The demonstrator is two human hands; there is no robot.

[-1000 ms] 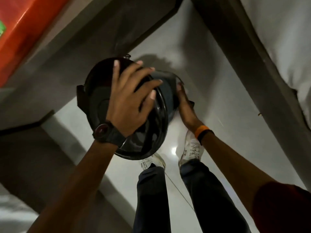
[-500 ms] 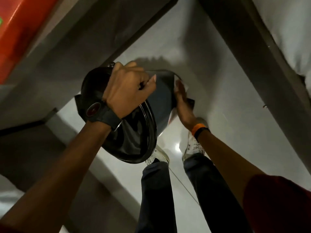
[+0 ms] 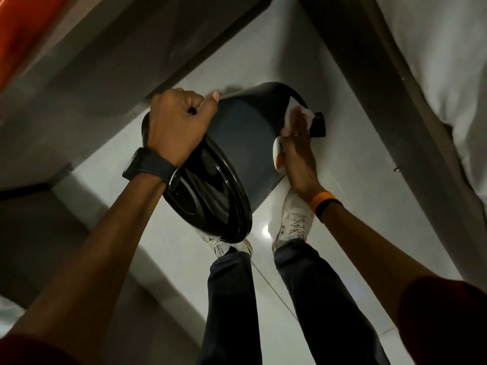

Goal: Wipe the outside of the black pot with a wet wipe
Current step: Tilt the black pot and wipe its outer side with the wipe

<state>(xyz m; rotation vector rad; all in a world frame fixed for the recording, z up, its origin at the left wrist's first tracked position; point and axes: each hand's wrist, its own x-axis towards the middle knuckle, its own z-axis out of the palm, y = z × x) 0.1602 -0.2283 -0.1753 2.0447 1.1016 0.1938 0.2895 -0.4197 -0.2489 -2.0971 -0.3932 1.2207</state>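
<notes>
The black pot (image 3: 245,138) hangs in the air over the floor, tipped on its side with its lidded mouth (image 3: 208,196) toward me. My left hand (image 3: 179,125) is clenched on the pot's upper rim, where a side handle is hidden under the fist. My right hand (image 3: 297,148) lies flat against the pot's right outer wall, pressing a white wet wipe (image 3: 300,114) onto it. A second black handle (image 3: 317,125) sticks out just past the wipe. A small white and orange object (image 3: 278,156) shows at my right thumb.
My legs in dark trousers and white shoes (image 3: 292,219) stand on a glossy pale tiled floor (image 3: 355,233) below the pot. A grey counter edge (image 3: 131,75) runs at the upper left, a dark frame (image 3: 395,114) with white fabric at the right.
My left hand went from spread over the lid to a fist on the rim. The pot turned, showing its side wall. My right hand with the wipe slid along that wall.
</notes>
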